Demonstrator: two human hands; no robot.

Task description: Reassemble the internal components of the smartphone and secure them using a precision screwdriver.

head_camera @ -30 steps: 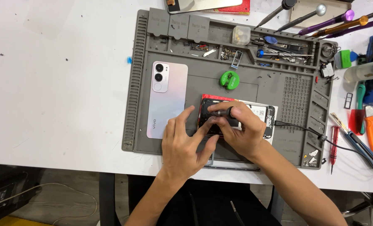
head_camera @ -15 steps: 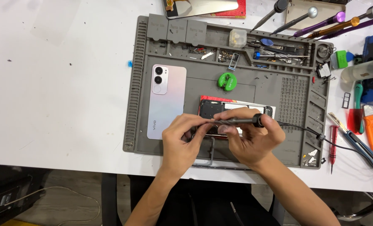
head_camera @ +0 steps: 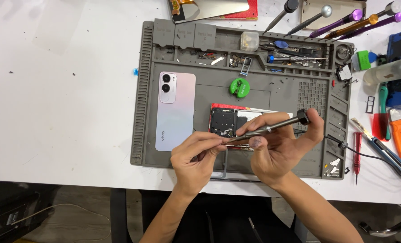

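Observation:
My right hand (head_camera: 281, 150) grips a dark grey screwdriver (head_camera: 272, 127), held almost level above an opened phone (head_camera: 229, 120) whose black inner board shows. My left hand (head_camera: 196, 157) pinches the screwdriver's tip with thumb and fingers. Both hands hover over the near edge of the grey repair mat (head_camera: 146, 112). The phone's lower half is hidden under my hands. A pale pink-white phone back cover (head_camera: 175, 110) lies face up on the mat to the left.
A green round disc (head_camera: 239, 87) sits on the mat behind the phone. Small parts and screws fill the mat's back trays. Several screwdrivers (head_camera: 344, 20) lie at the back right; an orange knife (head_camera: 399, 135), red driver (head_camera: 357, 150) and a cable are at the right.
The hands drew back from pressing on the phone; the right hand raised the screwdriver level, and the left hand came to pinch its tip.

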